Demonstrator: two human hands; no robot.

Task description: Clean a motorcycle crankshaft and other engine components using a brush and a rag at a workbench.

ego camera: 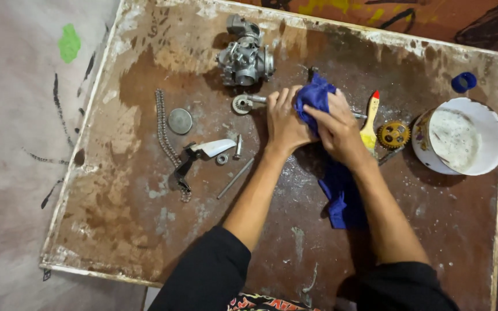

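A worn brown counter [145,230] with flaking white edges lies under me, scattered with metal parts. My two hands meet near its middle, over a blue rag [316,98] that bunches up between them and trails down toward me under my right forearm. My left hand [284,121] is curled shut around something hidden in the cloth; I take it to be the thin metal shaft [256,99] whose round end sticks out just left of my fingers. Its long axis runs left to right across the counter, crosswise to my forearms. My right hand [336,129] is closed on the rag, pressing it from the right, so both grips sit on the same line. A carburetor [245,57] stands beyond my hands; a yellow brush [370,124] and a gear [393,135] lie just right, beside a white tub [460,136].
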